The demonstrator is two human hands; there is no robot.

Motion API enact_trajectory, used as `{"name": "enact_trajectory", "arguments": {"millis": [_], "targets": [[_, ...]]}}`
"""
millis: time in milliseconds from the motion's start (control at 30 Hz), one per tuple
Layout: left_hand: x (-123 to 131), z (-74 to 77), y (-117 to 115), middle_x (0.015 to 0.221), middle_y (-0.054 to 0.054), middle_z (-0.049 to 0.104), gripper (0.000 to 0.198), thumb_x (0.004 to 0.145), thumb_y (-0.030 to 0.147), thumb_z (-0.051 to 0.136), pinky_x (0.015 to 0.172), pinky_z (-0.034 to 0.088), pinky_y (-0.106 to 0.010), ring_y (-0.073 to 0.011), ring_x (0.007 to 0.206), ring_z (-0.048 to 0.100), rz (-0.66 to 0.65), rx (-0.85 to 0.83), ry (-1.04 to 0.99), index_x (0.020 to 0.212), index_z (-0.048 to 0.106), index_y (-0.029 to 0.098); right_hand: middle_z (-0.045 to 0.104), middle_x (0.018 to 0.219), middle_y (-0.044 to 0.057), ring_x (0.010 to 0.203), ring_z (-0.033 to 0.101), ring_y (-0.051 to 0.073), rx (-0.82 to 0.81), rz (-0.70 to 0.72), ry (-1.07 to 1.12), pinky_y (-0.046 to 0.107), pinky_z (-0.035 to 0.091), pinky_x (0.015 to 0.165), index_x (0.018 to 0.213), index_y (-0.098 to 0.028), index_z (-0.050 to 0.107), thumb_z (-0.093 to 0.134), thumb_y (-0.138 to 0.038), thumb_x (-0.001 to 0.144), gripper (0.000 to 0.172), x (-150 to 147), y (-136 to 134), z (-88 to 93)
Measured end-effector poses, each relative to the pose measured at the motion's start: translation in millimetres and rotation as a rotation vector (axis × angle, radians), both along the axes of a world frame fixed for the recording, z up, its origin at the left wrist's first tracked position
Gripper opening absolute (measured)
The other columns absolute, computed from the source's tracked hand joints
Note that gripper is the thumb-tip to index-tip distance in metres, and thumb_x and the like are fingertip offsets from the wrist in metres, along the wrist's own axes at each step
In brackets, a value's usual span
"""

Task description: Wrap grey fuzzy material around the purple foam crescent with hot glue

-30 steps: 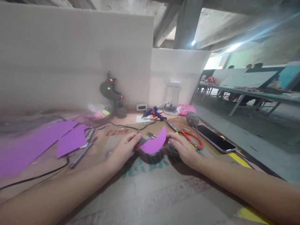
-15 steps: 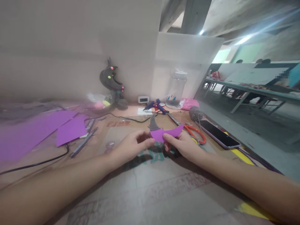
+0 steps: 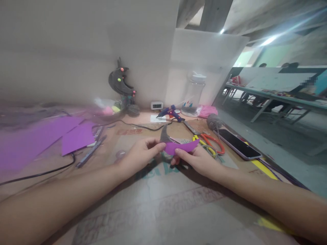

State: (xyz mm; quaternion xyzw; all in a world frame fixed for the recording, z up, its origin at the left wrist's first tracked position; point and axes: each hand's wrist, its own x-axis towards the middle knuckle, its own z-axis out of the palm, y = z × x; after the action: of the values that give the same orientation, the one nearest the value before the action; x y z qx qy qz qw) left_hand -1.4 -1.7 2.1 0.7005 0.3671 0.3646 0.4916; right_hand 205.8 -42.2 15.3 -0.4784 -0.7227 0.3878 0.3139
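Note:
Above the middle of the work surface, both hands hold a small crescent with a purple face [image 3: 186,146] and a grey, yarn-like horn [image 3: 165,134]. My left hand [image 3: 143,153] is closed on its left end, with the thumb at the purple edge and the fingers behind. Closed around the lower middle is my right hand [image 3: 199,159], its thumb on the purple face and its fingertips underneath. The crescent's pointed purple tip sticks out to the right. Beyond the right hand lie orange-handled scissors [image 3: 213,143] and a yellow-handled tool [image 3: 203,144], partly hidden.
Purple sheets [image 3: 78,139] and a pen [image 3: 90,152] lie at the left. A decorated dark crescent [image 3: 119,81] stands behind, near a small clock [image 3: 156,105]. A blue glue gun [image 3: 170,113], a clear bottle [image 3: 194,92], grey yarn [image 3: 214,121] and a phone [image 3: 238,144] line the back right.
My left thumb has moved up onto the crescent's edge. The grey horn has shifted slightly left, and my right thumb sits a little further left. The view has tilted slightly.

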Motion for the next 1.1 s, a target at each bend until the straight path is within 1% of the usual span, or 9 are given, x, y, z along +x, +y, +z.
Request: {"name": "enact_trajectory", "arguments": {"millis": [200, 333, 500, 600, 667, 733, 867, 967, 1100], "targets": [[0.8, 1.3, 1.4, 0.063, 0.002, 0.057, 0.026, 0.086, 0.035, 0.057, 0.06, 0.037, -0.023, -0.0123, 0.062, 0.051, 0.0, -0.019, -0.029, 0.068, 0.06, 0.017, 0.07, 0.069, 0.006, 0.056, 0.055, 0.012, -0.001, -0.007, -0.01, 0.024, 0.039, 0.054, 0.073, -0.014, 0.073, 0.049, -0.049, 0.092, 0.046, 1.2, 0.8, -2.0], [3.3, -0.7, 2.8, 0.066, 0.002, 0.059, 0.018, 0.083, 0.029, 0.054, 0.06, 0.038, -0.023, -0.0128, 0.062, 0.053, -0.011, -0.104, -0.09, 0.08, 0.067, 0.016, 0.071, 0.069, 0.007, 0.058, 0.058, 0.013, -0.029, -0.037, 0.081, 0.025, 0.043, 0.056, 0.072, -0.014, 0.072, 0.052, -0.055, 0.089, 0.049, 3.2, 2.8, -4.3], [6.1, -2.4, 3.5, 0.066, 0.001, 0.059, 0.028, 0.083, 0.036, 0.059, 0.058, 0.039, -0.024, -0.0123, 0.058, 0.052, 0.035, -0.159, -0.115, 0.097, 0.068, 0.015, 0.071, 0.067, 0.008, 0.059, 0.062, 0.015, -0.106, -0.092, 0.287, 0.026, 0.046, 0.056, 0.073, -0.014, 0.067, 0.062, -0.064, 0.077, 0.05, 3.3, 4.7, -5.0], [4.5, -1.8, 4.5, 0.071, -0.001, 0.063, 0.028, 0.083, 0.042, 0.061, 0.061, 0.041, -0.025, -0.0134, 0.063, 0.054, 0.086, -0.075, -0.085, 0.088, 0.068, 0.016, 0.07, 0.066, 0.007, 0.058, 0.062, 0.015, -0.129, -0.095, 0.304, 0.026, 0.048, 0.056, 0.072, -0.015, 0.067, 0.064, -0.064, 0.074, 0.05, 2.1, 4.9, -4.7], [2.6, -0.9, 5.2, 0.074, -0.002, 0.065, 0.03, 0.086, 0.044, 0.058, 0.064, 0.043, -0.025, -0.0143, 0.068, 0.056, 0.113, 0.013, -0.064, 0.077, 0.066, 0.016, 0.07, 0.065, 0.006, 0.059, 0.063, 0.015, -0.144, -0.093, 0.312, 0.027, 0.049, 0.059, 0.071, -0.015, 0.066, 0.065, -0.063, 0.074, 0.048, 1.6, 5.1, -4.8], [0.7, 0.0, 5.3, 0.075, -0.002, 0.065, 0.034, 0.089, 0.046, 0.054, 0.067, 0.044, -0.025, -0.015, 0.071, 0.058, 0.111, 0.064, -0.058, 0.074, 0.064, 0.017, 0.069, 0.064, 0.006, 0.058, 0.062, 0.015, -0.161, -0.09, 0.309, 0.027, 0.049, 0.059, 0.07, -0.015, 0.066, 0.066, -0.062, 0.073, 0.048, 1.5, 5.5, -5.1], [-0.6, 2.8, 3.0, 0.074, 0.0, 0.064, 0.032, 0.086, 0.048, 0.058, 0.068, 0.046, -0.025, -0.0156, 0.072, 0.06, 0.105, 0.07, -0.001, 0.078, 0.064, 0.018, 0.068, 0.063, 0.005, 0.059, 0.062, 0.014, -0.177, -0.086, 0.289, 0.026, 0.049, 0.059, 0.072, -0.014, 0.066, 0.066, -0.061, 0.074, 0.046, 1.9, 6.2, -5.9], [0.5, 5.7, 0.5, 0.073, 0.001, 0.063, 0.026, 0.083, 0.043, 0.062, 0.067, 0.044, -0.024, -0.0151, 0.071, 0.058, 0.132, 0.057, 0.04, 0.076, 0.064, 0.018, 0.067, 0.062, 0.004, 0.057, 0.061, 0.013, -0.166, -0.077, 0.27, 0.025, 0.047, 0.057, 0.072, -0.014, 0.066, 0.065, -0.059, 0.076, 0.046, 1.9, 6.2, -6.7], [2.2, 5.6, 0.8, 0.071, 0.0, 0.061, 0.028, 0.087, 0.041, 0.055, 0.068, 0.044, -0.025, -0.0157, 0.071, 0.056, 0.132, 0.068, 0.014, 0.071, 0.063, 0.019, 0.067, 0.063, 0.005, 0.053, 0.057, 0.011, -0.149, -0.067, 0.243, 0.024, 0.044, 0.053, 0.068, -0.014, 0.066, 0.062, -0.057, 0.08, 0.045, 2.2, 6.1, -7.9]]}}
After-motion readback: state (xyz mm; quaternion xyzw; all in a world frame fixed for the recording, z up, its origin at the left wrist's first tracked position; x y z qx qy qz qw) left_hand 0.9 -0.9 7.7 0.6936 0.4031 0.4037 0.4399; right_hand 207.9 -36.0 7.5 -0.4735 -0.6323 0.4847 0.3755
